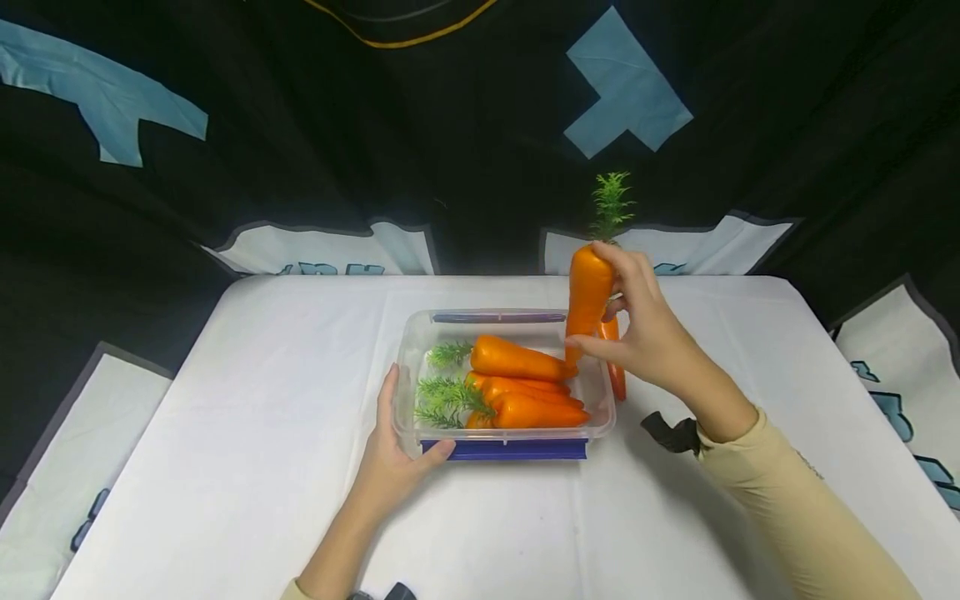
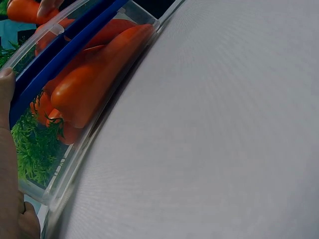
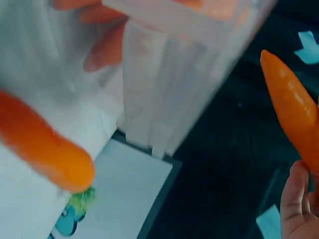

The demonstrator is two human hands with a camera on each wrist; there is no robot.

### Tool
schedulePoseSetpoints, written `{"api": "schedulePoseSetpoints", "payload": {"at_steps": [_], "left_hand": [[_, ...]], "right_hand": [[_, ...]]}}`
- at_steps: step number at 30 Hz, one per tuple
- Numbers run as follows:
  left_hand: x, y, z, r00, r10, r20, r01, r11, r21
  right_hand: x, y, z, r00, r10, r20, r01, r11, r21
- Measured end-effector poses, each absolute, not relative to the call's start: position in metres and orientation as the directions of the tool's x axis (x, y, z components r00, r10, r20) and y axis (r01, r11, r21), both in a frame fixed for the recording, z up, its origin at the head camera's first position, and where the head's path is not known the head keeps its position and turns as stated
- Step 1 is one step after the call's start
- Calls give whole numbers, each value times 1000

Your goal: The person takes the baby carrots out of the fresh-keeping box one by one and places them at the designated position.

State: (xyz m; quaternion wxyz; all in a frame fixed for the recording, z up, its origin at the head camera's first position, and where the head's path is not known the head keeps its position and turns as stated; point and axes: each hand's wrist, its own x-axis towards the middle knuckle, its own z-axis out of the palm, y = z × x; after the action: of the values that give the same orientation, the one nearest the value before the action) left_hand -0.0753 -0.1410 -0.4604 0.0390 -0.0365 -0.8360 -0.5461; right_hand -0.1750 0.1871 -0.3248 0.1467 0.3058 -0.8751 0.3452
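Observation:
My right hand (image 1: 648, 333) holds a toy-like orange carrot (image 1: 588, 287) with its green top up and its tip down, over the right end of a clear plastic container (image 1: 600, 429). The same carrot (image 3: 289, 104) shows its pointed end in the right wrist view. My left hand (image 1: 390, 458) grips the container's front left corner, thumb along the front and fingers along the left side. Inside lie several carrots (image 1: 517, 357), leafy tops (image 1: 450, 396) to the left. Another carrot (image 1: 617, 379) lies on the table just right of the container, partly hidden by my right hand.
A blue latch (image 1: 502, 450) runs along the container's front, and a second latch (image 1: 498, 317) along the back. White cloth covers the table (image 1: 277, 400). A black curtain (image 1: 412, 150) with pale blue patches hangs behind. A dark strap (image 1: 671, 433) sits by my right wrist.

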Motion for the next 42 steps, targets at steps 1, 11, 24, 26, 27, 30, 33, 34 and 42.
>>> {"api": "schedulePoseSetpoints", "payload": {"at_steps": [1, 11, 24, 26, 27, 30, 33, 34, 42], "left_hand": [[-75, -141, -461, -994, 19, 104, 103, 398, 912], [-75, -142, -461, -995, 19, 94, 94, 409, 908], [-75, -142, -460, -996, 19, 90, 90, 413, 906], [-75, -142, -461, -996, 18, 91, 90, 412, 907], [-75, -142, -461, -996, 18, 91, 90, 413, 906], [-75, -142, -461, -996, 19, 92, 92, 416, 905], [-75, -143, -462, -996, 20, 91, 91, 413, 906], [-75, -142, -462, -996, 22, 89, 90, 410, 907], [-75, -142, -462, -996, 20, 84, 85, 399, 913]], "right_hand": [[-174, 191, -324, -773, -422, 474, -633, 570, -524], [-168, 243, -322, -867, -326, 378, -497, 637, -589], [-181, 293, -371, -929, -339, 147, -350, 678, -647], [-184, 296, -376, -935, -337, 108, -323, 688, -650], [-185, 297, -378, -939, -334, 88, -308, 695, -649], [-189, 298, -385, -942, -332, 52, -288, 720, -632], [-191, 299, -390, -940, -340, 40, -291, 735, -612], [-192, 299, -391, -938, -343, 39, -295, 738, -606], [-200, 301, -397, -940, -340, 11, -281, 757, -589]]}}
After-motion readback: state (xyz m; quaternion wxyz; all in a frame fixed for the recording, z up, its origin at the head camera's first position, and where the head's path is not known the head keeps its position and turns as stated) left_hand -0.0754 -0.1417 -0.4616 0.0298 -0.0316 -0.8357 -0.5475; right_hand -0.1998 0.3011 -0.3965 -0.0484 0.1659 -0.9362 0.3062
